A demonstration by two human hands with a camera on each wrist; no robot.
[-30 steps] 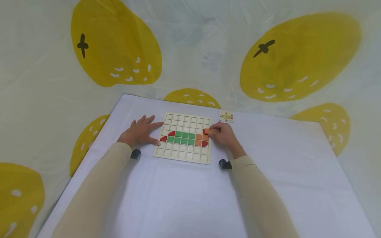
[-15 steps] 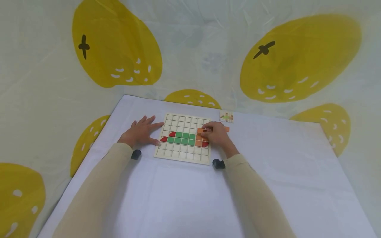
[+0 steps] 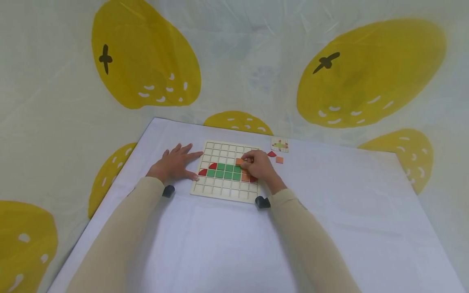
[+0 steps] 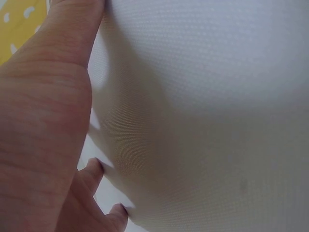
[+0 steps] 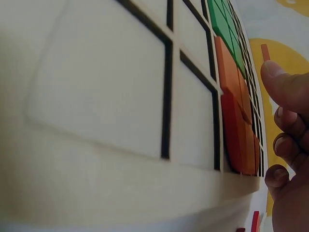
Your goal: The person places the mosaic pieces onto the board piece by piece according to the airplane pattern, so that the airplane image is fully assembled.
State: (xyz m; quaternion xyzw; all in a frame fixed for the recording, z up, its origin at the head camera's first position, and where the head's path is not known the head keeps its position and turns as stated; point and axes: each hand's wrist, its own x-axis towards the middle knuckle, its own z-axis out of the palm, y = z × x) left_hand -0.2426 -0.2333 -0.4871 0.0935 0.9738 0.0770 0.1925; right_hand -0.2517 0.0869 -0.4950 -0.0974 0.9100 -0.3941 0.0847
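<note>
My right hand pinches an orange square tile between thumb and fingertips, just above the gridded board. In the right wrist view the thumb hides most of that tile. Under it on the board lie two rows of green tiles, with red quarter-round tiles at their left end. Orange tiles adjoin the green ones and are partly covered by the right hand. With fingers spread, my left hand rests beside the board, thumb and index fingertip at its left edge.
Right of the board lie a loose orange tile and a red quarter-round tile. A small pattern card sits behind them. All this is on a white-covered table, before a hanging cloth with yellow fruit prints.
My right hand has moved left over the board, carrying the orange tile from the right edge toward the green tiles. The loose tiles on the right came into view. My left hand stayed put.
</note>
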